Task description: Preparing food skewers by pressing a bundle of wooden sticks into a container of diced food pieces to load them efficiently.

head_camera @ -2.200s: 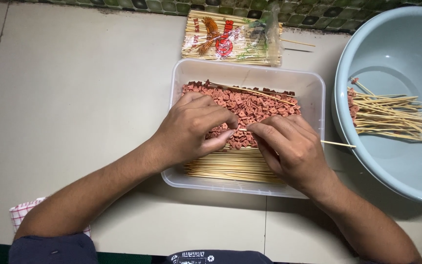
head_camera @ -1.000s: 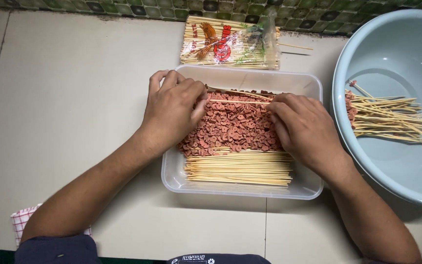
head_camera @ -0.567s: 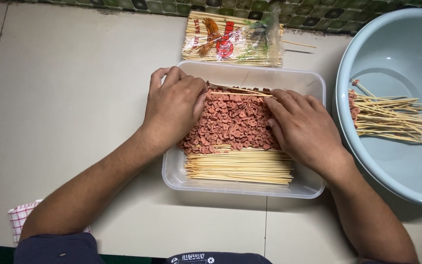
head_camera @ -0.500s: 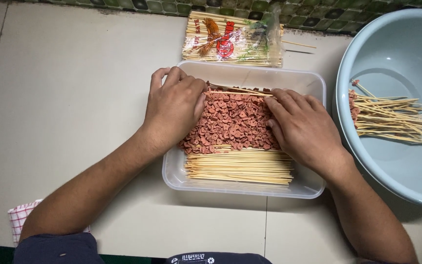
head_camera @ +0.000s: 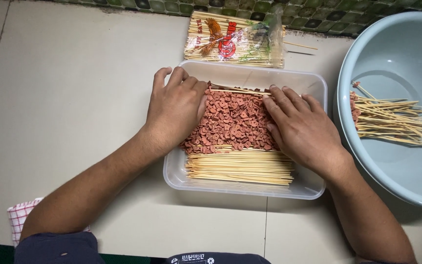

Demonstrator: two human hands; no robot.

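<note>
- My left hand [head_camera: 174, 115] lies palm down on the left edge of the heap of skewered red meat pieces [head_camera: 233, 122], fingers loosely spread, its grip closed on nothing.
- My right hand [head_camera: 301, 129] lies flat on the heap's right edge, grip likewise open, fingertips touching a loose skewer at the far side.
- The heap sits between my two hands, inside the clear plastic tub [head_camera: 250, 80] on the worktop [head_camera: 74, 98].
- Nearer me than both hands, the skewers' bare bamboo ends [head_camera: 240, 167] lie side by side in the tub.
- Beyond my fingertips lies a packet of bamboo skewers [head_camera: 233, 41].
- Right of my right hand stands a pale blue basin [head_camera: 391, 49] holding a few more skewers [head_camera: 389, 120].
- A red checked cloth [head_camera: 20, 217] lies by my left elbow.
</note>
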